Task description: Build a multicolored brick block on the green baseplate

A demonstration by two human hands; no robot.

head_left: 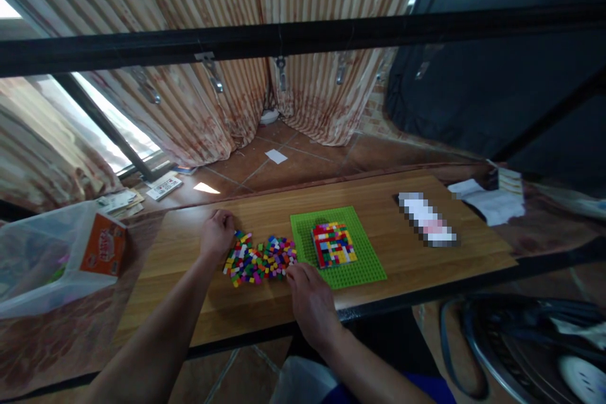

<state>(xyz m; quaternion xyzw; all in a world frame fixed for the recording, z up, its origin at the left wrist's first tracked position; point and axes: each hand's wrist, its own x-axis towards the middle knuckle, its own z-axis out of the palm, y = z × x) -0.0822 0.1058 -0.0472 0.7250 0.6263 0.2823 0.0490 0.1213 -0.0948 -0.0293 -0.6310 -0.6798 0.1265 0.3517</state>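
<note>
A heap of small coloured bricks point(259, 259) lies on the wooden table point(416, 252). My left hand point(216, 233) rests at the heap's left end with its fingers curled in; whether it holds a brick is hidden. My right hand point(310, 303) lies palm down at the heap's right end, fingers close together and touching the bricks. Right of the heap sits a green baseplate point(353, 268) with a square block of built-up coloured bricks point(334, 243) on it.
A clear plastic bin point(45, 252) with an orange box stands at the left. A blurred flat object point(427, 219) and white papers point(492, 202) lie at the right. Curtains hang beyond the table. A fan point(521, 341) stands on the floor at lower right.
</note>
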